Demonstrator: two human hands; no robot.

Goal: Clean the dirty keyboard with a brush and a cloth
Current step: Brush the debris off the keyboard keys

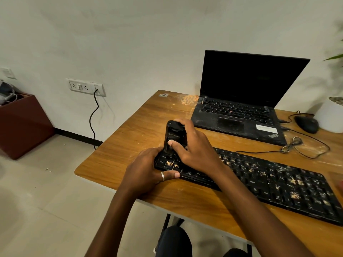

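Crumb-covered keyboard (269, 180) being cleaned on a wooden bench (133, 130).
A black handheld device (174, 138) is gripped upright by the right hand (194, 151); the keyboard's end is clasped by the left hand (146, 169).

Both forearms are bare, without sleeves. The left hand (143, 171) carries a plain silver ring (162, 176). Dark trousers (174, 240) cover the knees.

free: bare table (130, 127) left of keyboard (278, 182) | blocked: laptop (241, 101) behind, cable (297, 145) between
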